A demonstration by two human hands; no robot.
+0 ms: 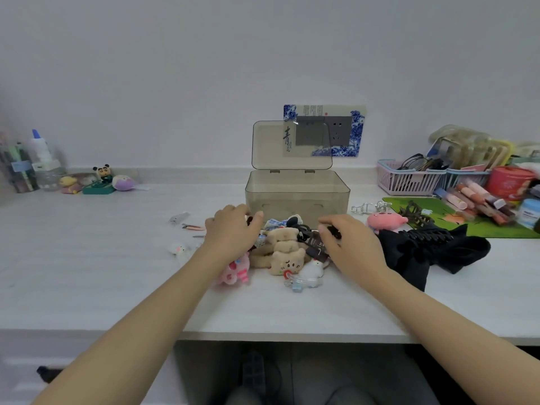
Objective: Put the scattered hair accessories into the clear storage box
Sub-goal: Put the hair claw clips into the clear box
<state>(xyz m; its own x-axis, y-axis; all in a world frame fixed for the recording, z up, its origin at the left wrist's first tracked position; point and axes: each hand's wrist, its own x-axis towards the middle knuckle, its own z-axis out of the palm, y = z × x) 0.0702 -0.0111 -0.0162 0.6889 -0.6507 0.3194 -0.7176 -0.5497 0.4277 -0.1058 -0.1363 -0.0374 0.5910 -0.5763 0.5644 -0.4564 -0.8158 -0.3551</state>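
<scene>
1. Clear storage box (298, 197) stands on the white desk (87, 258), set back toward the wall; its lid (292, 144) is hinged up at the rear and upright. Its inside looks empty, as far as the tinted wall lets one see.
2. Pile of hair accessories (287, 252) lies just in front of the box: beige plush bear clips (285, 258), a pink plush piece (235, 271) at the near left of the pile, a white plush clip (309, 274) at the near right, dark claw clips (314, 244) toward the right.
3. Left hand (230, 232) rests palm down on the pile's left edge, in front of the box's left corner, fingers curled over something dark; what it grips, I cannot tell.
4. Right hand (350, 247) lies palm down at the pile's right edge, in front of the box's right corner, thumb and fingers pinching a small black clip (334, 231).
5. Right of the box: a black fabric bow (432, 249) touching the right wrist area, a pink plush clip (385, 222) behind it, a silver clip (369, 206) near the box's right wall, a dark claw clip (415, 214) on a green mat (473, 226).
6. Left of the box: small clips (191, 227) and a white plush piece (178, 249) lie apart on the desk.
7. Far right of the box: a pink basket (409, 178) and cosmetics. Far left: small figurines (100, 179) and bottles by the wall.
</scene>
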